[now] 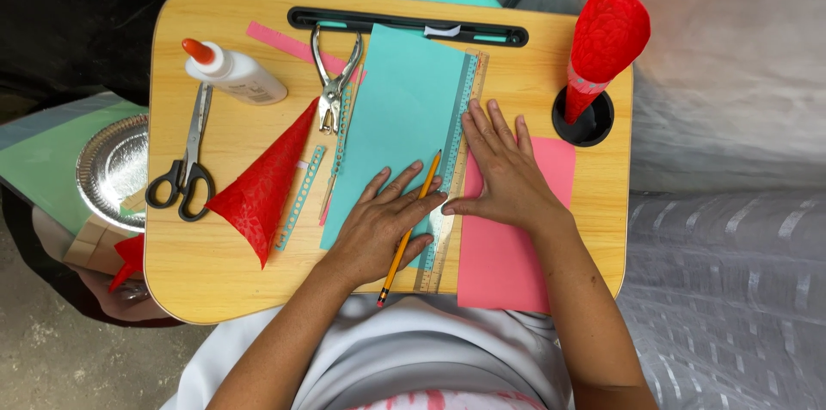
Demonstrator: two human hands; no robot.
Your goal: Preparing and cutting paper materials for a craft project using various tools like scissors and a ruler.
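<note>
My left hand [379, 225] lies on a teal paper sheet [400, 104] and grips a yellow pencil [394, 268], whose tip points up toward the ruler's edge. A long ruler [470, 92] runs along the sheet's right edge. My right hand [508, 173] presses flat on the ruler with its fingers spread, its palm partly over a pink paper sheet [508, 268]. Everything rests on a wooden lap desk [215, 285].
Left of the teal sheet lie a red paper cone [262, 186], black-handled scissors [185, 173], a white glue bottle [234, 73], a metal hole punch [334, 87] and punched paper strips [301, 195]. A second red cone [607, 36] stands in the cup holder. A silver foil plate [112, 169] sits beyond the desk's left edge.
</note>
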